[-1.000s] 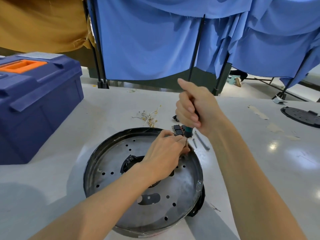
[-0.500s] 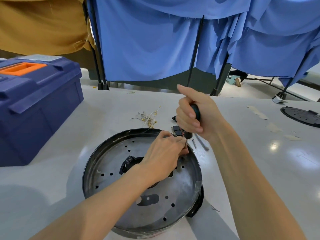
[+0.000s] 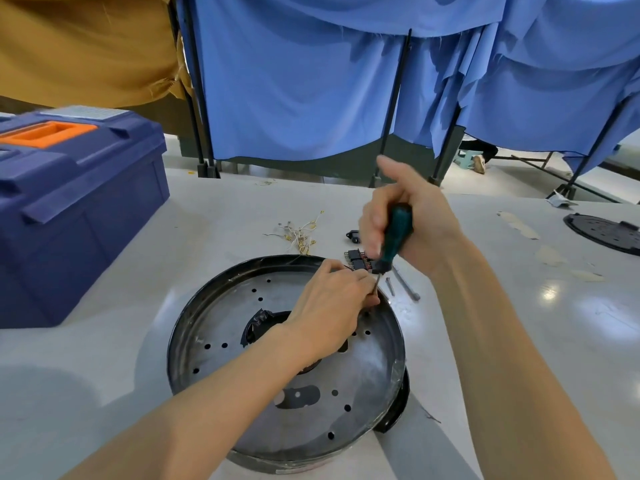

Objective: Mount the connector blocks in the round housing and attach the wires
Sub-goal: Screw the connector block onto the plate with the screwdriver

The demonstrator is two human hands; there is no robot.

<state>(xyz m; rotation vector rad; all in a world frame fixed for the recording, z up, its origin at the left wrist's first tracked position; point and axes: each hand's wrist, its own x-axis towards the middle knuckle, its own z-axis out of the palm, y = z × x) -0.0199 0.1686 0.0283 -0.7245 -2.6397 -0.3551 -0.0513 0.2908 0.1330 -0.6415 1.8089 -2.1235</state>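
The round black metal housing lies on the white table, its perforated plate facing up. My right hand grips a green-handled screwdriver, held nearly upright with its tip down at the housing's far right rim. My left hand rests inside the housing and pinches something small at the screwdriver's tip; what it is stays hidden under the fingers. Black connector blocks sit on the table just beyond the rim. A tangle of thin wires lies farther back.
A blue toolbox with an orange handle stands at the left. Two metal bits lie right of the housing, a small black part behind the blocks. A round black lid sits at the far right. Blue curtains hang behind the table.
My right hand has loosened round the screwdriver, so more of the green handle shows. The left hand stays at the rim.
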